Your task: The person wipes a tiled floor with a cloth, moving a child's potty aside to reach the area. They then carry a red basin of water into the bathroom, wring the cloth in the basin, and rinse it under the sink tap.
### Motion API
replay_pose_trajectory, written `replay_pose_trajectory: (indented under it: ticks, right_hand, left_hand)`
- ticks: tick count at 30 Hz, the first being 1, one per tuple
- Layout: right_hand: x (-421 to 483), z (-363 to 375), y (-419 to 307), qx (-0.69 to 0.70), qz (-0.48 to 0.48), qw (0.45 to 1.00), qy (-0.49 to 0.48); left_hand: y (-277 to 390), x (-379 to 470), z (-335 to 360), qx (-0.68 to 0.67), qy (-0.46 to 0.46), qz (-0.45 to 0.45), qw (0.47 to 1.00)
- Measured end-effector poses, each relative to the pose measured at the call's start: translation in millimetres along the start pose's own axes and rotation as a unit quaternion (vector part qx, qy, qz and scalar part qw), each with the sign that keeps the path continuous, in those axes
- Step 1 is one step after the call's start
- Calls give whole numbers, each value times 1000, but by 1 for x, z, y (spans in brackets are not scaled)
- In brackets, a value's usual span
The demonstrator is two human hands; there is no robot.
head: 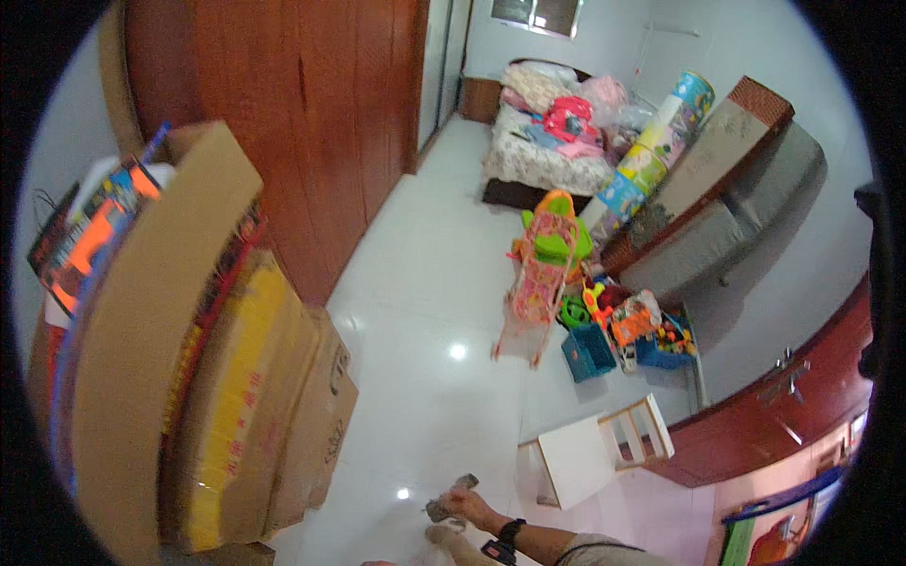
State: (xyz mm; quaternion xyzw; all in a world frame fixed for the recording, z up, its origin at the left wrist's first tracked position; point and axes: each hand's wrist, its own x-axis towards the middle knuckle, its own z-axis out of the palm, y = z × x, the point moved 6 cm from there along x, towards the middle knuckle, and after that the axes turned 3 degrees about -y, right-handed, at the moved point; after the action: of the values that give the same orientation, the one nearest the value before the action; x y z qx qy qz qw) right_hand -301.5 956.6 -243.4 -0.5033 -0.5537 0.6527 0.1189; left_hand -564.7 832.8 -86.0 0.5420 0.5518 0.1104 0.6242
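Near the bottom edge, my right hand [463, 504], with a black band on its wrist, is closed around a small grey-brown object [437, 511] over the floor. Part of that object or another one [466, 482] shows just past the fingers; its kind cannot be told. Just below, what appears to be my left hand [446, 538] is blurred, close to the right hand, with a black and red device [499, 551] at its wrist. Whether it grips anything is unclear. A white wooden chair [580, 460] stands to the right of both hands.
Large cardboard boxes [283, 417] lean on the left beside wooden doors [354, 106]. Toys, a pink toy stroller [541, 283], a teal basket [589, 352] and a blue bin [665, 357] are at centre right. Farther back are a bed [545, 166] and patterned rolls [640, 166]. A dark red door [771, 389] is at right.
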Motion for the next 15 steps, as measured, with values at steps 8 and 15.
replay_pose_trajectory:
  ticks: [8, 15]
  right_hand:
    - [-98, -152, -105, -12, -15, 995, 97]
    - [-138, -182, -289, 318, -125, 940, 14]
  left_hand:
    - [152, -55, -73, 118, 111, 8, 987]
    - [210, -10, -83, 78, 41, 38, 995]
